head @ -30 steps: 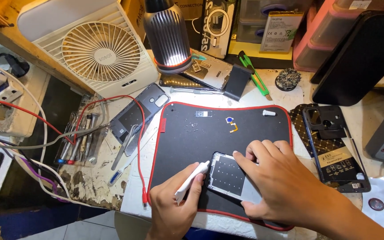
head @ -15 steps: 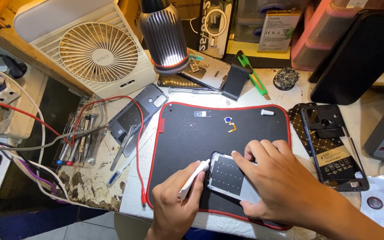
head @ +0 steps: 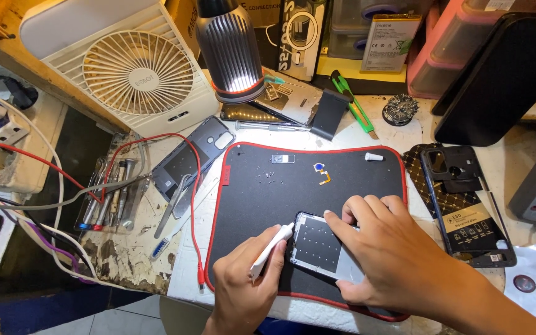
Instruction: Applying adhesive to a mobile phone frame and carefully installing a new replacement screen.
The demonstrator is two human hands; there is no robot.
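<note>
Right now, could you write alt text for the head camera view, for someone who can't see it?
A left hand presses a white tube's tip against the edge of a phone frame steadied by the right hand on a red-edged black mat; a lamp and fan stand behind.

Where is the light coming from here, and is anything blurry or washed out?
Head view: the ribbed lamp glares white at its rim, washing out the tabletop just below; the black mat is evenly lit, both hands sharp, left hand and right hand; edges bow slightly.
</note>
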